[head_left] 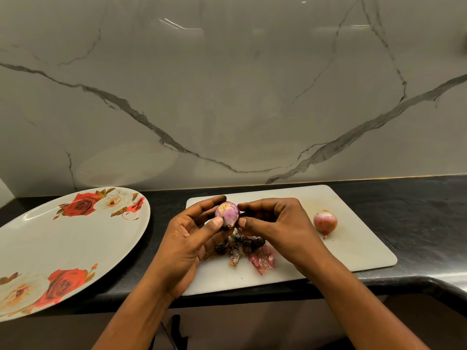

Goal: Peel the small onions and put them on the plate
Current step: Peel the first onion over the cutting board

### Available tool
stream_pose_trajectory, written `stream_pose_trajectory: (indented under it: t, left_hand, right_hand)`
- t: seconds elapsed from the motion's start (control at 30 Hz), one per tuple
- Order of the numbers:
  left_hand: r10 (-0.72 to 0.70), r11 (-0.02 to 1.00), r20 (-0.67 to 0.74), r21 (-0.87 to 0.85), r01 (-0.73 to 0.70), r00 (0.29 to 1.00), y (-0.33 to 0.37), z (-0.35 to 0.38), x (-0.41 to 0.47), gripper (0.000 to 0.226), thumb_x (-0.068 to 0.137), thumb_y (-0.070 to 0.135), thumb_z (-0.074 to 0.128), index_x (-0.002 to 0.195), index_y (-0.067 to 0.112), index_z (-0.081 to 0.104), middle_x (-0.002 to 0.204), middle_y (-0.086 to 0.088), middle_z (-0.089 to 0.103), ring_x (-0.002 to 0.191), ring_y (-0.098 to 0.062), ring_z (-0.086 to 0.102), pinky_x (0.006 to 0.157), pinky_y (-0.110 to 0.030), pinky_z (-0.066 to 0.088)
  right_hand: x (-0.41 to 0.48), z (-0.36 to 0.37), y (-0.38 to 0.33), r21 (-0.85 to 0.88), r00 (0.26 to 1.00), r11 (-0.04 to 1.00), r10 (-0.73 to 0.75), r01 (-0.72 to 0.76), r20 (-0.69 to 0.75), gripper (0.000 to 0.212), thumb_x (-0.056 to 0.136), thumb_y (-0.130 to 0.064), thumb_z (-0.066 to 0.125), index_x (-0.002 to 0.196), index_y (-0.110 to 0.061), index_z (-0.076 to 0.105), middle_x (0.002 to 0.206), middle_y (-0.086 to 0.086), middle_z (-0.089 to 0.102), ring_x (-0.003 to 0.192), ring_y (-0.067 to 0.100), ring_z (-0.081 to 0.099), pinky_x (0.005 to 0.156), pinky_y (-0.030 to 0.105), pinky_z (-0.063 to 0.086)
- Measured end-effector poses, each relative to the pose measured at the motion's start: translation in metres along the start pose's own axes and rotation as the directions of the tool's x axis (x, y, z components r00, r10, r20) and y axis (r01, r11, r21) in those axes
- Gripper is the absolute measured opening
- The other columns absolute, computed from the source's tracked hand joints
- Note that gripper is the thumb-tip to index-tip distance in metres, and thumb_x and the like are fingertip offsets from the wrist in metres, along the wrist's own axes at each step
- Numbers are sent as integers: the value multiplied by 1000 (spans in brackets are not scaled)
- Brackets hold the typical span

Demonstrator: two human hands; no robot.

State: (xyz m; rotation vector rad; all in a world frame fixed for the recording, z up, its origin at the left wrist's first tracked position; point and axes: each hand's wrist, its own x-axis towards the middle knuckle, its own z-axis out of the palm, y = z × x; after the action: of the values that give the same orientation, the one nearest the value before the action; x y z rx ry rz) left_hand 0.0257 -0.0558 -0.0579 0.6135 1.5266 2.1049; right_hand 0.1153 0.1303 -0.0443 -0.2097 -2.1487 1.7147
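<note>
Onion in hand: small purple-pink round onion, held above the near-left part of the white rectangular plastic cutting board; most of its dry outer skin appears gone, with a pale patch on its upper left and a rough root end facing down.
Second onion: small pink-and-white onion resting on the board well to the right of the hands, untouched; it looks to have its glossy skin and pointed tip still on, though this cannot be confirmed.
Peelings: heap of dark purple and pink papery skins on the board directly under the hands.
Plate: large oval white plate with red and cream roses on the black stone countertop, left of the board; no onion shows on it.
Progress, as judged: early to middle. One onion is nearly peeled, none is delivered, and one more awaits peeling. Remaining: finish this skin, move the onion to the plate, repeat.
Left hand: palm turned inward, thumb pressed on the onion's lower left, fingers curled round its far side, gripping it.
Right hand: knuckles up, thumb and fingertips drawn together at the onion's right side, pinching what seems a dark shred of skin.
</note>
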Motion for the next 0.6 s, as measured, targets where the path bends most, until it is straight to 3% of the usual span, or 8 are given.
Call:
stream_pose_trajectory:
  t: [0.23, 0.43, 0.6]
  left_hand:
    - [-7, 1000, 8, 25, 7, 1000, 0, 4, 0, 44, 95, 5, 63, 138, 17, 67, 131, -6, 74, 124, -25, 70, 98, -36, 61]
    - [8, 992, -9, 128, -7, 1000, 0, 5, -4, 45, 87, 13, 73, 132, 19, 70, 126, -5, 76, 121, -24, 71, 104, -45, 56]
    - [-17, 996, -10, 85, 18, 1000, 1, 6, -3, 42, 90, 14, 70, 132, 16, 67, 119, -13, 78, 113, -29, 75, 95, -39, 63]
  right_hand:
    - [-1, 0, 1, -103, 997, 993, -61, 55, -49, 23, 89, -12, 82, 108, -25, 81, 94, -10, 81, 87, 5, 77, 76, 19, 62]
    - [-4, 1, -2, -143, 992, 983, -121, 116, -22, 25, 87, -25, 84, 111, -31, 80, 98, -18, 79, 95, -3, 74, 80, 15, 59]
    - [-4, 0, -5, -158, 992, 979, -124, 126, 27, 34, 83, -30, 87, 115, -27, 80, 104, -13, 80, 97, -1, 75, 85, 20, 61]
